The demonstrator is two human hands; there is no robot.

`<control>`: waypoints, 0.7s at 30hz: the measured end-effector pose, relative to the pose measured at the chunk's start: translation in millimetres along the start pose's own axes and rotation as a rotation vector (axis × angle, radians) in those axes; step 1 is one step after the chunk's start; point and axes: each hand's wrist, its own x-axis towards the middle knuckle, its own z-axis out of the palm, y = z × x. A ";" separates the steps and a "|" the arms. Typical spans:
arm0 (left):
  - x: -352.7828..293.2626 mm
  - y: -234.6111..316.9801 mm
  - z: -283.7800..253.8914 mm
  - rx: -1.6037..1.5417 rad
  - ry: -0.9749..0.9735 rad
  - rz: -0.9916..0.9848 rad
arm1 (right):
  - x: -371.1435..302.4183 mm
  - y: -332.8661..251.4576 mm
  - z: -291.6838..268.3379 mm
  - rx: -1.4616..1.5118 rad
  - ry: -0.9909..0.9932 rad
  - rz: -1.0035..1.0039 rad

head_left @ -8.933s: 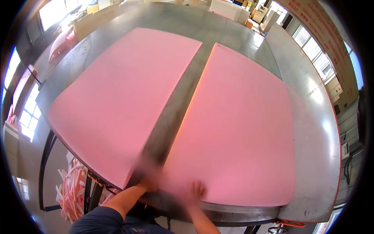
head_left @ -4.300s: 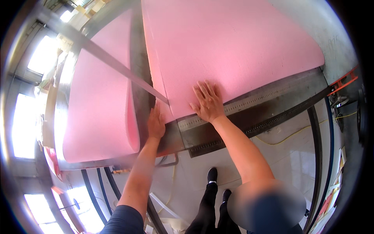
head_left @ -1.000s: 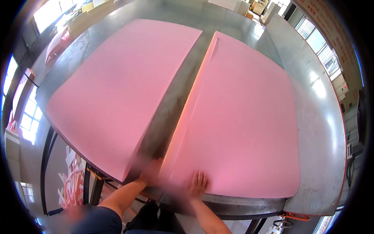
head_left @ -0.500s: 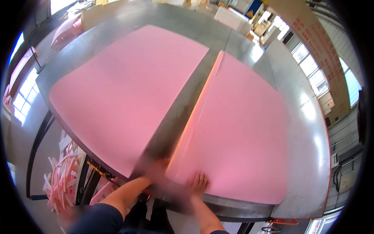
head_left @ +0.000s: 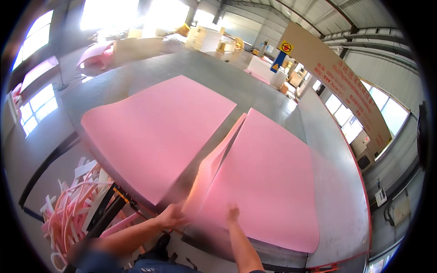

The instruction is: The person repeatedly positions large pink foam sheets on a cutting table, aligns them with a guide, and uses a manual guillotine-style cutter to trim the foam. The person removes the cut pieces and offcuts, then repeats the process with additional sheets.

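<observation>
Two pink foam sheets lie side by side on a grey metal table: the left foam sheet (head_left: 159, 136) and the right foam sheet (head_left: 273, 182). Along the right sheet's left edge, a narrow pink foam strip (head_left: 207, 168) stands bowed, with a dark gap between them. My left hand (head_left: 170, 216) closes on the strip's near end, its fingertips partly hidden and blurred. Resting on the near part of the right sheet is my right hand (head_left: 233, 213); its fingers are too smeared to read.
The metal table (head_left: 150, 68) extends beyond and to the right of the sheets. A pile of pink and white foam offcuts (head_left: 75, 200) lies at lower left, near a black frame bar (head_left: 50, 168). A long brown beam (head_left: 337, 73) with red lettering spans the right.
The strip has come away from the right sheet's edge, bending leftward with my left hand. My right hand stays on the sheet. The view has tilted up, showing more of the hall.
</observation>
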 end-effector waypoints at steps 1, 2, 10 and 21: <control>-11.6 43.9 11.9 -0.053 0.013 -0.088 | -19.9 -49.1 -39.0 0.161 0.111 -0.145; -6.9 64.2 23.9 0.104 -0.018 0.050 | -57.2 -99.4 -68.4 0.246 0.194 -0.346; -57.8 132.7 89.7 0.809 0.204 0.267 | -217.6 -224.2 -164.8 -0.004 -0.318 -1.060; -104.7 208.5 147.5 0.671 0.751 0.602 | -278.2 -261.9 -166.5 0.609 -0.002 -1.038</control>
